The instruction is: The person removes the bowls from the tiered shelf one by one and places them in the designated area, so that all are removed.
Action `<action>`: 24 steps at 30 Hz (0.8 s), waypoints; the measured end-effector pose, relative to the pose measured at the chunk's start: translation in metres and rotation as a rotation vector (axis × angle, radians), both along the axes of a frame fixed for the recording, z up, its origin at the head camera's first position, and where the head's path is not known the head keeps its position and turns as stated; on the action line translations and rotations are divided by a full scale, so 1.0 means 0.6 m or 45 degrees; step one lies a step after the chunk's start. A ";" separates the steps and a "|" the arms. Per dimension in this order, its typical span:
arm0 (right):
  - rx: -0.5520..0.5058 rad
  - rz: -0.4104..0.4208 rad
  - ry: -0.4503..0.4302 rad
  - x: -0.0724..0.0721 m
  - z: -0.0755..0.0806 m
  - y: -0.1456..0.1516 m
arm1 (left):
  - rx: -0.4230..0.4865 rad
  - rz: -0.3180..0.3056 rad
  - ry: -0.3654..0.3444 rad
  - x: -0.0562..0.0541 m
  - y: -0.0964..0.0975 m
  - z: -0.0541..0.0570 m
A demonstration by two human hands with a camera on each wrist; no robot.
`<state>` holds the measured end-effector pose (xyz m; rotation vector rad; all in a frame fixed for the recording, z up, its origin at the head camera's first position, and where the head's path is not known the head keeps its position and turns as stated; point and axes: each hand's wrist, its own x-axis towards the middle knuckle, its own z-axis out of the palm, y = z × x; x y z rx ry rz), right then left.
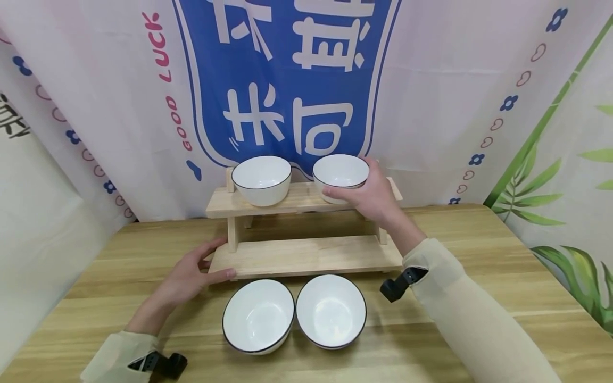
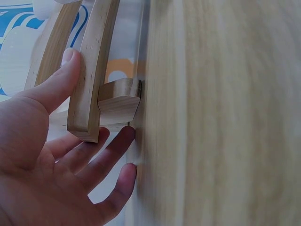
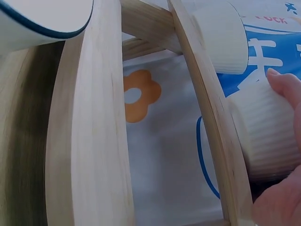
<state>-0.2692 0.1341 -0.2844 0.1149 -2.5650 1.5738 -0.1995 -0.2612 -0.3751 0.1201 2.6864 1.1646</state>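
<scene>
A two-tier wooden shelf (image 1: pixel 306 255) stands on the table. My left hand (image 1: pixel 189 274) grips the left end of its lower board; in the left wrist view the thumb (image 2: pixel 63 77) lies along one face and the fingers curl at the board's end. On the upper board, my right hand (image 1: pixel 371 194) holds a white dark-rimmed bowl (image 1: pixel 340 170), thumb across its front and fingers around its right side. The bowl's ribbed outside (image 3: pixel 268 132) shows at the upper board in the right wrist view. Left of it, a matching bowl (image 1: pixel 262 181) sits on the same board.
Two more white bowls, the left one (image 1: pixel 258 316) and the right one (image 1: pixel 330 311), stand side by side on the wooden table (image 1: pixel 479 276) before the shelf. Behind hangs a printed cloth (image 1: pixel 431 117) with a blue panel. Leaf-patterned cloth (image 1: pixel 565 213) hangs at the right.
</scene>
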 end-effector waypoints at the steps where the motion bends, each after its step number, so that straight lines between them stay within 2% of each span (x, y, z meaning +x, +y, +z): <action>1: 0.000 -0.003 0.001 0.001 -0.001 0.001 | 0.000 0.000 0.000 0.000 0.000 0.000; 12: 0.029 0.002 0.019 0.014 0.000 0.019 | -0.009 0.001 0.002 0.002 0.002 0.002; 24: -0.044 0.080 0.038 0.038 -0.004 0.047 | -0.010 0.001 0.004 0.001 0.000 -0.001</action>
